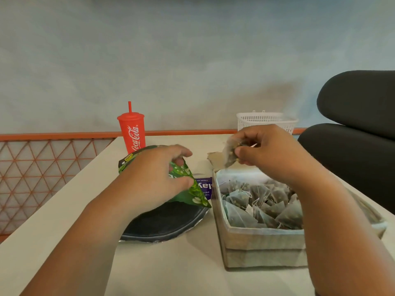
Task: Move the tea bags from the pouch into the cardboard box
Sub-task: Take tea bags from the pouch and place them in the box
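Observation:
A green pouch (pixel 193 188) printed with leaves and white flowers is held above a dark plate, gripped by my left hand (pixel 158 178). My right hand (pixel 269 150) pinches a grey pyramid tea bag (pixel 229 154) just above the far end of the open cardboard box (pixel 265 248). Several tea bags (pixel 263 204) lie heaped inside the box, with strings and tags tangled among them. The pouch's opening is hidden by my left hand.
A dark round plate (pixel 166 225) lies under the pouch. A red Coca-Cola cup (pixel 132 133) with a straw stands behind it. A purple packet (pixel 205 188) lies between plate and box. A white plastic basket (pixel 267 120) sits at the table's far edge, black chair cushions (pixel 359 124) at right.

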The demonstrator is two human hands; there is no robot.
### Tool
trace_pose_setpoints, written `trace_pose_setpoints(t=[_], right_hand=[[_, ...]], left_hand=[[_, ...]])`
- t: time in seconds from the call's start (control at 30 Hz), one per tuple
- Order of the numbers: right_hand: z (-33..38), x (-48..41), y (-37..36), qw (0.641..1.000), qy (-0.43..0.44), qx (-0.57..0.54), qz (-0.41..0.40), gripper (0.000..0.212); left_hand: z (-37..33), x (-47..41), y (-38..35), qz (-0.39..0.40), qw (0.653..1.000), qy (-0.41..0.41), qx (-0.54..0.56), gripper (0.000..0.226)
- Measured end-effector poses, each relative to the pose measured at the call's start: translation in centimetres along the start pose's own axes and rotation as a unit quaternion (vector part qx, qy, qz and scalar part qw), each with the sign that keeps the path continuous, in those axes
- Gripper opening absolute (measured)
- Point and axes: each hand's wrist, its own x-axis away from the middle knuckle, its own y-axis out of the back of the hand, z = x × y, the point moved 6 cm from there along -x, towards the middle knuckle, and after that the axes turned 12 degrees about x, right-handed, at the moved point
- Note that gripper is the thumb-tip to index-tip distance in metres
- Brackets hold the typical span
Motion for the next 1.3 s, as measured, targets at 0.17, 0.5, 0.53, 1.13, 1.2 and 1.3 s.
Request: trace_pose_setpoints(t=[0.17,0.5,0.53,1.13,1.2,1.3], right_hand=[[-3.1,-0.1,-0.9,0.990,-0.062,0.103,0.077,0.020],[-3.6,0.4,-2.1,0.969,-0.067,0.180,0.158,0.020],[-3.4,0.3,-2.5,0.966,-0.062,0.195,0.157,0.019],[-2.0,0.0,-2.7,0.972,-0.016,0.189,0.137,0.019],[-1.2,0.9,-2.6,0.966,-0.003,0.167,0.199,0.010],[0.1,2.3,-4.0,0.926,0.013,0.182,0.330,0.033]], left_hand=[[3.0,-0.2,-2.0,0.126,0.979,0.066,-0.144,0.084],[5.0,-0.7,-2.9,0.137,0.970,0.065,-0.189,0.065],[5.0,-0.7,-2.9,0.133,0.971,0.060,-0.187,0.063],[3.9,-0.9,-1.6,0.074,0.983,0.028,-0.164,0.054],[3.8,-0.9,-1.6,0.068,0.984,0.024,-0.164,0.054],[3.7,-0.9,-1.6,0.064,0.984,0.023,-0.164,0.054]])
